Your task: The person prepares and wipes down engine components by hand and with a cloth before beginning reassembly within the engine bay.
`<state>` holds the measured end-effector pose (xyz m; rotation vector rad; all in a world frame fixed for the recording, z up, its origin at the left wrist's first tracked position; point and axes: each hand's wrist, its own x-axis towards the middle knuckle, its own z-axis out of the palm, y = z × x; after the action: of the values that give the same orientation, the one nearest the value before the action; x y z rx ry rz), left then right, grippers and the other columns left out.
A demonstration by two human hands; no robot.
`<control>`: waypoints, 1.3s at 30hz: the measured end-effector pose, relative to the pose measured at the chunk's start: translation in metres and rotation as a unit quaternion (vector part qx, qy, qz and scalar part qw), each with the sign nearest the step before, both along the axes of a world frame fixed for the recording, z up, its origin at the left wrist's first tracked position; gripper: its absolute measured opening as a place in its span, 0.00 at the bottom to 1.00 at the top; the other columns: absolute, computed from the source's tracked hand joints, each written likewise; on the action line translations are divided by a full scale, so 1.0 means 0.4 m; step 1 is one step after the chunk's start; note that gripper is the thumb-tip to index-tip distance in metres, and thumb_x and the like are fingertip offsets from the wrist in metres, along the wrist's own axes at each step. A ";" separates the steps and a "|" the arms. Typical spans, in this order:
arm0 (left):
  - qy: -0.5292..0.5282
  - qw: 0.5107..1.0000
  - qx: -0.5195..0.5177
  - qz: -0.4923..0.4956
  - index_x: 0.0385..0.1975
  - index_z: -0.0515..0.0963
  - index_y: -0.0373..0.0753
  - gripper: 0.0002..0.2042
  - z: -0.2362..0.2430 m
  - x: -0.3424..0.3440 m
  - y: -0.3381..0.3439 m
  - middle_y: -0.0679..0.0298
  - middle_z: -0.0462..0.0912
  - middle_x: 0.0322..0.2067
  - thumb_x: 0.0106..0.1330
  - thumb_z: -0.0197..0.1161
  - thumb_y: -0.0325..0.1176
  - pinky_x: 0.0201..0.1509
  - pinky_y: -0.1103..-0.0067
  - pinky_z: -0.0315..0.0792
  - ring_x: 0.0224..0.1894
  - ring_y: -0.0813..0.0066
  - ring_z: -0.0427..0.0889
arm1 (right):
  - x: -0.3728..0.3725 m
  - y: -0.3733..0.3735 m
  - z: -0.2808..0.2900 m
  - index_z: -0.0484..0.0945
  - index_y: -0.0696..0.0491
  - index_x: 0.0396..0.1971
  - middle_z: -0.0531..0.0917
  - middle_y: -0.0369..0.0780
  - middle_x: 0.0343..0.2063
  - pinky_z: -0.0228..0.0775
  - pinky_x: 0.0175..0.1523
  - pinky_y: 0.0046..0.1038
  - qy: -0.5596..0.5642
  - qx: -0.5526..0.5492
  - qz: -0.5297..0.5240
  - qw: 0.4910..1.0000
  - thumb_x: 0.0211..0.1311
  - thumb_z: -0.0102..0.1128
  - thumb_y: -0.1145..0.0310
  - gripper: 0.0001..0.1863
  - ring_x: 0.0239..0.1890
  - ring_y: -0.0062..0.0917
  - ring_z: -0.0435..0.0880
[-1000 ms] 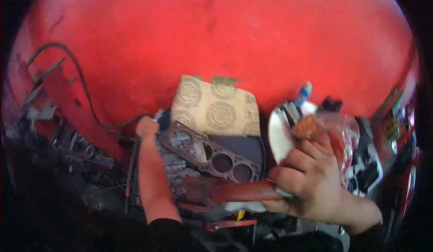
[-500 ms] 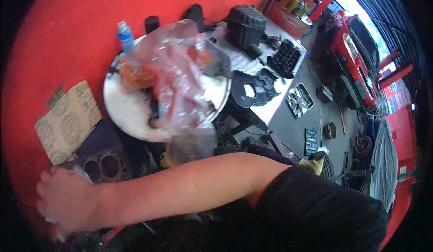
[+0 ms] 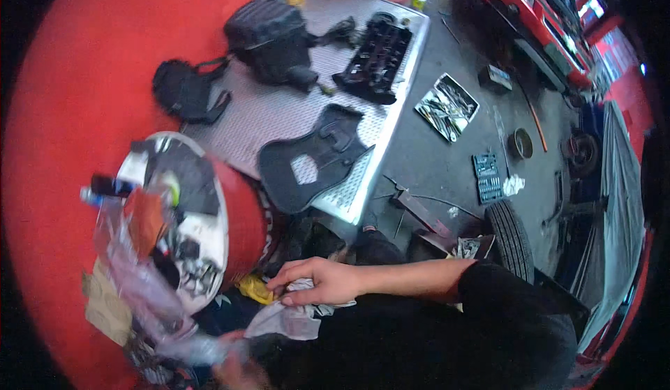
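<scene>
My right hand (image 3: 317,282) is closed on a whitish rag (image 3: 293,322) that hangs below its fingers, over my dark clothing. A crumpled yellow thing (image 3: 255,289) lies just beyond the fingertips. At the lower edge my left hand (image 3: 241,370), smeared by motion, grips the gathered end of a clear plastic bag (image 3: 143,289). Something orange (image 3: 145,222) shows at the bag's upper part. The bag stretches up and left across the near side of a red drum (image 3: 244,212) with a white top, where small metal parts (image 3: 199,276) lie.
Beside the drum, a metal-topped table (image 3: 244,128) carries a black housing (image 3: 269,38), a dark engine cover (image 3: 377,58) and a flat black cover (image 3: 314,160). Cardboard (image 3: 108,310) leans at left. A tool tray (image 3: 447,107), socket set (image 3: 487,177) and tyre (image 3: 509,240) are on the floor.
My right hand has come back from the far left, over the engine block, to the middle with the rag. The bag has moved down and left, uncovering the drum top. The view has shifted.
</scene>
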<state>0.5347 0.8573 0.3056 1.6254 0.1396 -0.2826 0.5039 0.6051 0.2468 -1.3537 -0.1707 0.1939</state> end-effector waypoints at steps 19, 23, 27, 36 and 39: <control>-0.192 0.808 0.118 -0.545 0.53 0.79 0.36 0.18 -0.161 -0.147 -1.237 0.55 0.85 0.41 0.62 0.68 0.28 0.51 0.66 0.76 0.46 0.55 0.82 | -0.493 -0.849 -0.122 0.83 0.51 0.39 0.85 0.46 0.33 0.75 0.45 0.41 0.225 -0.320 -0.398 0.830 0.54 0.72 0.60 0.15 0.40 0.47 0.83; -0.248 0.758 0.064 -0.599 0.46 0.82 0.35 0.13 -0.162 -0.157 -1.303 0.56 0.86 0.38 0.60 0.68 0.25 0.46 0.72 0.78 0.41 0.60 0.86 | -0.553 -0.869 -0.095 0.83 0.50 0.35 0.84 0.43 0.30 0.74 0.44 0.44 0.202 -0.449 -0.414 0.765 0.52 0.71 0.62 0.12 0.38 0.44 0.83; -0.276 0.715 0.024 -0.642 0.39 0.84 0.35 0.09 -0.139 -0.156 -1.350 0.56 0.86 0.34 0.59 0.68 0.26 0.42 0.69 0.78 0.38 0.58 0.85 | -0.597 -0.890 -0.046 0.83 0.49 0.34 0.83 0.40 0.29 0.73 0.44 0.42 0.222 -0.547 -0.389 0.707 0.51 0.70 0.62 0.11 0.38 0.40 0.83; -0.407 0.412 0.101 -0.809 0.31 0.83 0.38 0.08 -0.096 -0.210 -1.446 0.51 0.86 0.29 0.59 0.61 0.34 0.42 0.59 0.80 0.35 0.50 0.85 | -0.698 -0.860 0.101 0.81 0.46 0.24 0.81 0.37 0.26 0.70 0.40 0.38 0.281 -0.725 -0.295 0.555 0.47 0.68 0.63 0.06 0.35 0.35 0.81; -0.406 0.376 0.054 -0.831 0.31 0.82 0.38 0.08 -0.097 -0.230 -1.486 0.50 0.84 0.27 0.59 0.60 0.34 0.42 0.56 0.79 0.35 0.48 0.86 | -0.707 -0.858 0.143 0.81 0.46 0.23 0.81 0.37 0.24 0.69 0.40 0.38 0.311 -0.723 -0.289 0.544 0.47 0.68 0.62 0.06 0.33 0.35 0.81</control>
<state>0.4427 0.2630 0.2669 1.1897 -2.4478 -0.9049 0.2210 0.2618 0.3040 -2.7725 1.3744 0.2392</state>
